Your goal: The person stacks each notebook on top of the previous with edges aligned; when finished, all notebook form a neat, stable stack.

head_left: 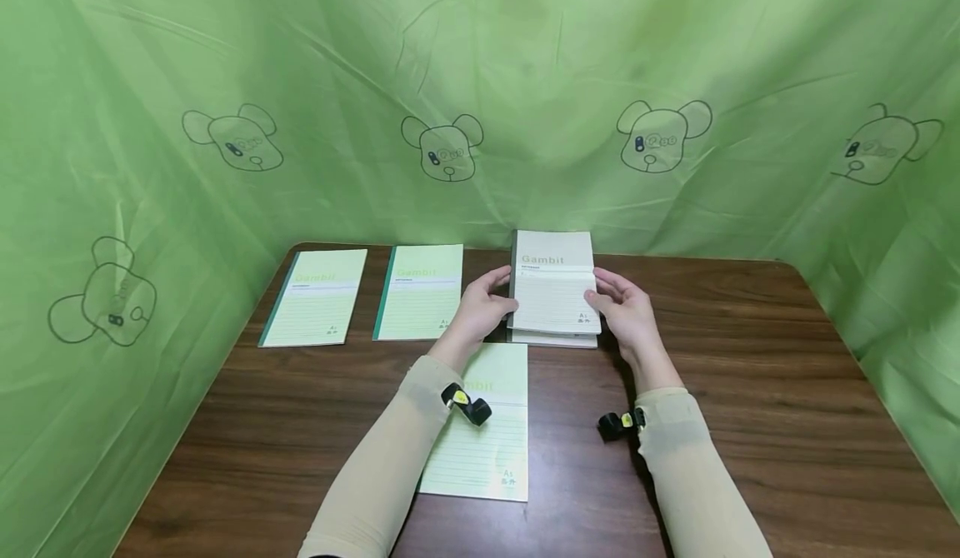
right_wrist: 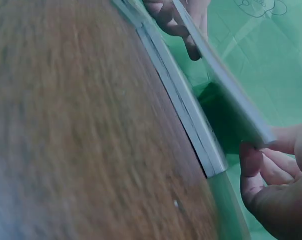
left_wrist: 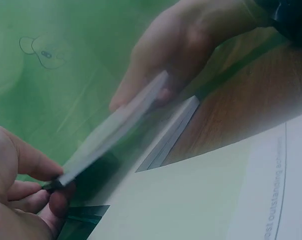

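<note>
**Grey notebook lifted off its pile**

A green cloth (head_left: 480,83) printed with bear heads curtains a brown wooden desk (head_left: 750,358). Two green notebooks (head_left: 315,298) (head_left: 420,291) lie side by side at the back left; a third (head_left: 487,433) lies nearer, under the left forearm. At back centre sits a small grey pile (head_left: 558,340). Above it both hands hold one grey notebook (head_left: 553,287) tilted clear: the left hand (head_left: 480,306) pinches its left edge, the right hand (head_left: 626,308) its right edge, each grip narrow on the cover. As a judgement, three books are laid out, this one in hand, the pile remaining.
</note>
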A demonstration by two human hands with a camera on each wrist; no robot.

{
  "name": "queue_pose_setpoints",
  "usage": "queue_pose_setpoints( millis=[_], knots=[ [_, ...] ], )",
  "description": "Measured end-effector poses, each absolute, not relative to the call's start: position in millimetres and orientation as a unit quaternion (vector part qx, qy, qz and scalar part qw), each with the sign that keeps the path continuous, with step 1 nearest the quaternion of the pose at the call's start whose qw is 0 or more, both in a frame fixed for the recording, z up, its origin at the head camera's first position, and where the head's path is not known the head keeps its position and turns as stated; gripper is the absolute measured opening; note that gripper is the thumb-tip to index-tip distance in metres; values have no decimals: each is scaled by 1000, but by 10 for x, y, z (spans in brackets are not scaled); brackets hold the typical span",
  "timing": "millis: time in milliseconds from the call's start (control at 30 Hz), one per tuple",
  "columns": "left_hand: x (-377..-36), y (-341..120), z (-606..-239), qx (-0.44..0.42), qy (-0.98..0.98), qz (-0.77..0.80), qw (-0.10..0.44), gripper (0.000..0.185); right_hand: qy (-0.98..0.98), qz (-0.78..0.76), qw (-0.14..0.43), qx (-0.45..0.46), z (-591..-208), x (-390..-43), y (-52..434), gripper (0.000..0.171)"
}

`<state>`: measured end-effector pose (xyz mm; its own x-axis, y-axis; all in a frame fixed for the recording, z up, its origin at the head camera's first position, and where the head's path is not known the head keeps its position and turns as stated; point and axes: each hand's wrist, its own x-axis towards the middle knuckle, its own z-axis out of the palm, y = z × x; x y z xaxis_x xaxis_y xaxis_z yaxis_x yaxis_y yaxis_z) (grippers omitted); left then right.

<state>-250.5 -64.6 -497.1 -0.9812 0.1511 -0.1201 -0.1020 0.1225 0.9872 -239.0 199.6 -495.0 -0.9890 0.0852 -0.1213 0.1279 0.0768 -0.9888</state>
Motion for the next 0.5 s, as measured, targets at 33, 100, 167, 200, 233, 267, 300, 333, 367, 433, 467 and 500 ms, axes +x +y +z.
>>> queue_pose_setpoints(
  millis=[33, 100, 167, 200, 233, 267, 300, 333, 367, 433, 467, 500],
  knots=[
    [-2507, -650, -4972, 18, 747, 657, 98, 73, 741, -668, 22, 67, -4948, -2386, 2004, 56],
    [-2503, -657, -4972, 19, 755, 647, 103, 73, 751, -657, 33, 59, -4948, -2380, 2018, 57],
    [-2493, -663, -4966, 19, 762, 638, 108, 73, 759, -648, 39, 53, -4952, -2375, 2026, 57],
    [-2490, -664, -4966, 18, 765, 635, 111, 72, 764, -642, 42, 51, -4956, -2373, 2029, 57],
    [-2488, -664, -4964, 18, 767, 631, 112, 72, 769, -636, 43, 49, -4960, -2371, 2031, 58],
    [-2485, -663, -4965, 17, 770, 627, 113, 71, 773, -631, 45, 49, -4965, -2369, 2033, 57],
    [-2484, -662, -4967, 15, 773, 624, 113, 71, 778, -625, 46, 48, -4970, -2366, 2034, 57],
    [-2483, -662, -4969, 15, 777, 619, 110, 69, 783, -619, 47, 47, -4973, -2363, 2033, 57],
    [-2486, -660, -4976, 15, 782, 614, 107, 68, 787, -614, 48, 45, -4975, -2360, 2033, 57],
    [-2487, -659, -4980, 15, 789, 606, 100, 66, 792, -607, 49, 44, -4974, -2355, 2031, 57],
    [-2485, -659, -4979, 16, 792, 602, 97, 65, 793, -605, 50, 45, -4971, -2354, 2030, 57],
    [-2484, -658, -4975, 17, 794, 600, 94, 64, 794, -604, 53, 45, -4967, -2353, 2027, 58]
  ],
)
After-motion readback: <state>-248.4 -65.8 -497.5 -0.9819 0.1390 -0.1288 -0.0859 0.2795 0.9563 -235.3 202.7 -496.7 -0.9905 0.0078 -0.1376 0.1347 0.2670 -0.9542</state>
